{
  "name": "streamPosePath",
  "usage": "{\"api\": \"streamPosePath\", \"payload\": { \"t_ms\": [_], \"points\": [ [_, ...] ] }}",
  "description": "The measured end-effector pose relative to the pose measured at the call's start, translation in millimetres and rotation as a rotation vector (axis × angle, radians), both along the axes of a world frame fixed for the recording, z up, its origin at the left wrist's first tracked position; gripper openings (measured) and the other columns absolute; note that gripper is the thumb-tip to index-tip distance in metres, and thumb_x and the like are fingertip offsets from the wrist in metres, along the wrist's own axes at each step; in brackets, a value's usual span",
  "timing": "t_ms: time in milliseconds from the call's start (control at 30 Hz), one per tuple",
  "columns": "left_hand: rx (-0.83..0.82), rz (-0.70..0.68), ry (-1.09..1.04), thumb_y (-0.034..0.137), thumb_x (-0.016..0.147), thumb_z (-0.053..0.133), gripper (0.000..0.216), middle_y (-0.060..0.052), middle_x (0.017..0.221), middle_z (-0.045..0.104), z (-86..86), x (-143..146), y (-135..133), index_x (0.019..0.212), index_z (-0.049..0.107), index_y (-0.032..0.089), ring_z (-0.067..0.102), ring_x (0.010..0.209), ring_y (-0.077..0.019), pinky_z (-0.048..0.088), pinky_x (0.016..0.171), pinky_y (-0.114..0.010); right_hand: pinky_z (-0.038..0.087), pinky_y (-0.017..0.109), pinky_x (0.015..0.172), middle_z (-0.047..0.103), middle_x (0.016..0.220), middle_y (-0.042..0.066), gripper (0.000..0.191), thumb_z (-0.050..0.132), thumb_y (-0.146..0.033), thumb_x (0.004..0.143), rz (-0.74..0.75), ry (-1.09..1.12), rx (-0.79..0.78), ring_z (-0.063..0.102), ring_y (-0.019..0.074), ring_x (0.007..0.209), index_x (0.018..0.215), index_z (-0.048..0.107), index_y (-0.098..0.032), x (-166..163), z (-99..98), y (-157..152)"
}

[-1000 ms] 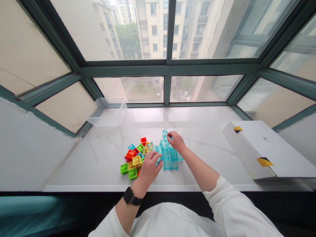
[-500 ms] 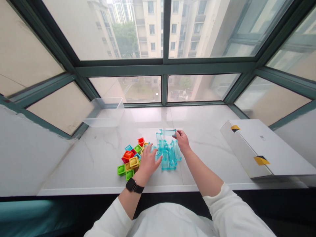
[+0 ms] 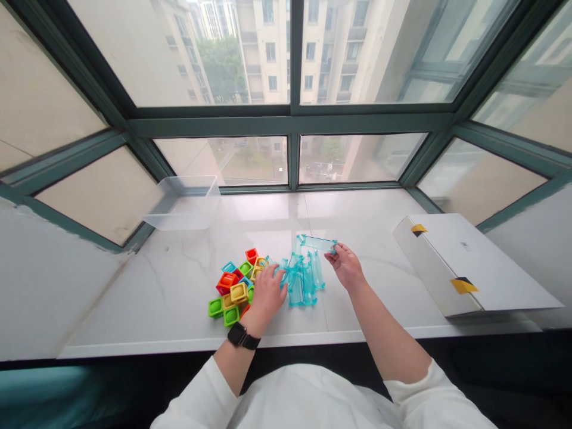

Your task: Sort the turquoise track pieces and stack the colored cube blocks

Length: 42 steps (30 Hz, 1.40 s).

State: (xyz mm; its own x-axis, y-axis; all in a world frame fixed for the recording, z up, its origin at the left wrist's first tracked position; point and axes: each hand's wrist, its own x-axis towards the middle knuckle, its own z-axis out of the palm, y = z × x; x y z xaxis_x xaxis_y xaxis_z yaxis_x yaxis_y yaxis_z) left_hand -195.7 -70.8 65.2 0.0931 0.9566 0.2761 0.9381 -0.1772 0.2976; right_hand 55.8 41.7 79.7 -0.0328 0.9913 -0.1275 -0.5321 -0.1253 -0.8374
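My right hand [image 3: 346, 266] pinches one end of a clear blue track piece [image 3: 318, 243], which reaches leftward from the fingers above the other pieces. Several more see-through blue track pieces [image 3: 304, 286] lie heaped on the white marble-look sill. Between this heap and a pile of coloured cube blocks [image 3: 239, 292] rests my left hand [image 3: 267, 293], open, fingers apart and slightly bent. Its fingertips are close to a blue piece and yellow blocks; whether they touch is unclear. The blocks are red, green, yellow and blue, some partly hidden behind the left hand.
A clear plastic bin [image 3: 183, 205] stands at the back left by the window. On the right is a white box [image 3: 473, 262] with yellow-and-black tape tabs. The sill's front edge [image 3: 313, 338] runs just ahead of my body; window frames border the back.
My right hand has moved to the right, drawing the held blue track piece with it. The left hand stays by the blocks with its fingers a little closer together. The view has shifted slightly.
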Motion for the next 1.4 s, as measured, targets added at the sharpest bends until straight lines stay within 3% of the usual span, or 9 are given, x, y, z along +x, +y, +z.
{"api": "streamPosePath", "payload": {
  "t_ms": [167, 433, 600, 733, 933, 1000, 1067, 1200, 1400],
  "points": [
    [0.042, 0.028, 0.030, 0.030, 0.094, 0.066, 0.031, -0.015, 0.142, 0.059, 2.6, 2, -1, 0.124, 0.064, 0.024, 0.052, 0.135, -0.0379, 0.039, 0.116, -0.059, 0.063, 0.034, 0.086, 0.069, 0.085, -0.003, 0.031, 0.087, -0.043, 0.078, 0.022, -0.008, 0.035, 0.067, 0.0127, 0.075, 0.095, 0.070, -0.024, 8, 10.7, -24],
    [-0.003, 0.029, 0.105, 0.018, 0.094, 0.059, 0.012, -0.015, 0.141, 0.061, -4.8, 0, 5, 0.103, 0.067, 0.021, 0.055, 0.131, -0.0344, 0.046, 0.110, -0.051, 0.063, 0.030, 0.087, 0.070, 0.088, -0.003, 0.029, 0.091, -0.039, 0.076, -0.059, 0.056, 0.001, 0.066, 0.0112, 0.075, 0.093, 0.073, -0.023, 45, 13.3, -49],
    [0.019, 0.080, 0.113, 0.010, 0.091, 0.054, 0.032, -0.016, 0.141, 0.063, -7.7, 7, 4, 0.120, 0.066, 0.019, 0.057, 0.132, -0.0335, 0.045, 0.113, -0.051, 0.063, 0.031, 0.087, 0.070, 0.086, -0.003, 0.024, 0.091, -0.034, 0.078, -0.060, 0.113, -0.052, 0.065, 0.0111, 0.073, 0.090, 0.073, -0.022, 62, 6.6, -67],
    [0.048, 0.144, 0.115, 0.012, 0.089, 0.056, 0.053, -0.017, 0.147, 0.060, -6.4, 15, 3, 0.141, 0.057, 0.017, 0.049, 0.142, -0.0377, 0.032, 0.123, -0.060, 0.064, 0.031, 0.087, 0.070, 0.083, -0.003, 0.022, 0.090, -0.029, 0.079, -0.066, 0.180, -0.124, 0.065, 0.0108, 0.072, 0.087, 0.071, -0.021, 67, -1.8, -75],
    [0.034, 0.143, 0.124, 0.018, 0.092, 0.054, 0.057, -0.019, 0.158, 0.052, 2.4, 24, -3, 0.149, 0.054, 0.015, 0.038, 0.153, -0.0413, 0.017, 0.128, -0.069, 0.065, 0.030, 0.085, 0.069, 0.074, -0.002, 0.011, 0.077, -0.020, 0.084, -0.181, 0.304, -0.288, 0.066, 0.0109, 0.071, 0.083, 0.066, -0.020, 64, -14.7, -79],
    [0.084, 0.105, 0.117, 0.028, 0.095, 0.057, 0.061, -0.018, 0.165, 0.043, 7.2, 32, -9, 0.154, 0.049, 0.017, 0.026, 0.159, -0.0418, 0.009, 0.129, -0.070, 0.066, 0.031, 0.083, 0.068, 0.073, -0.001, 0.008, 0.073, -0.017, 0.085, -0.236, 0.296, -0.335, 0.065, 0.0114, 0.070, 0.084, 0.066, -0.021, 60, -19.9, -81],
    [0.102, -0.020, 0.119, 0.043, 0.098, 0.057, 0.066, -0.014, 0.171, 0.034, 9.2, 45, -16, 0.158, 0.045, 0.021, 0.017, 0.162, -0.0398, 0.005, 0.131, -0.067, 0.066, 0.031, 0.081, 0.067, 0.073, -0.002, 0.010, 0.070, -0.014, 0.083, -0.271, 0.264, -0.357, 0.066, 0.0123, 0.069, 0.089, 0.066, -0.021, 57, -25.1, -85],
    [-0.002, -0.242, 0.150, 0.061, 0.096, 0.058, 0.073, -0.010, 0.175, 0.026, -1.0, 73, -20, 0.160, 0.044, 0.030, 0.018, 0.162, -0.0402, 0.011, 0.131, -0.065, 0.064, 0.029, 0.071, 0.061, 0.068, -0.004, 0.021, 0.068, -0.011, 0.079, -0.245, 0.214, -0.373, 0.061, 0.0112, 0.061, 0.097, 0.066, -0.021, 51, -31.5, -93],
    [-0.130, -0.133, 0.168, 0.051, 0.095, 0.062, 0.068, -0.011, 0.174, 0.029, -16.6, 82, -6, 0.158, 0.048, 0.031, 0.029, 0.156, -0.0441, 0.020, 0.126, -0.067, 0.057, 0.024, 0.059, 0.049, 0.062, -0.007, 0.014, 0.066, -0.015, 0.082, -0.204, 0.204, -0.408, 0.049, 0.0092, 0.053, 0.095, 0.064, -0.021, 60, -34.5, -104]
  ]
}}
